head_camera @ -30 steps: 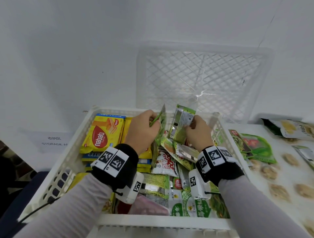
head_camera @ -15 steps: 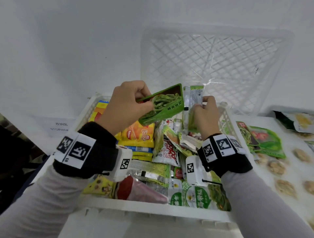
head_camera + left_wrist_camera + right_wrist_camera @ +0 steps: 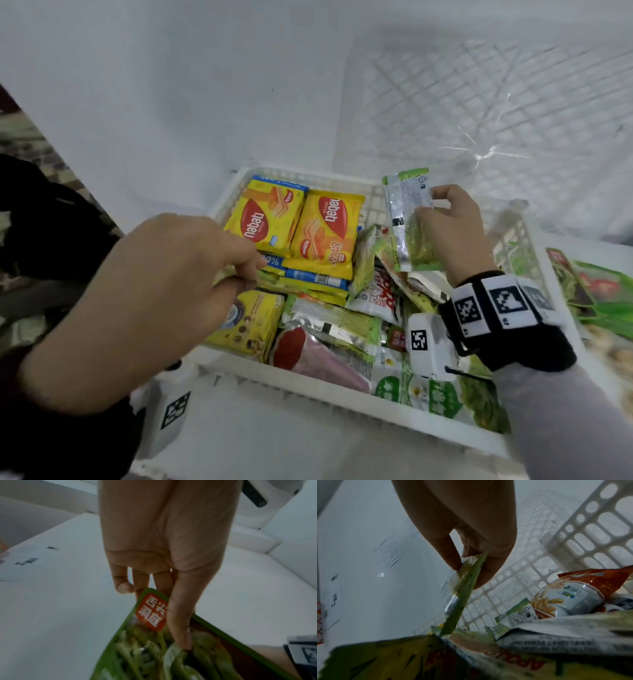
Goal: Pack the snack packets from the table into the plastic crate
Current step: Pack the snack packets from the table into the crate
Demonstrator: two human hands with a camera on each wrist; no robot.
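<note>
Lowered green packet [image 3: 171, 649] between fingers [image 3: 178, 622]

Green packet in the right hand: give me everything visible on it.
The green packet is a small flat foil-like sachet, green at its top and bottom ends, with a silver back panel of fine print and a dark stripe facing the head camera. The right hand pinches it near one side edge between thumb and fingers, as the right wrist view shows. It is held upright, slightly tilted, above the far right part of the white crate; its lower end comes down to the packets piled there.
</note>
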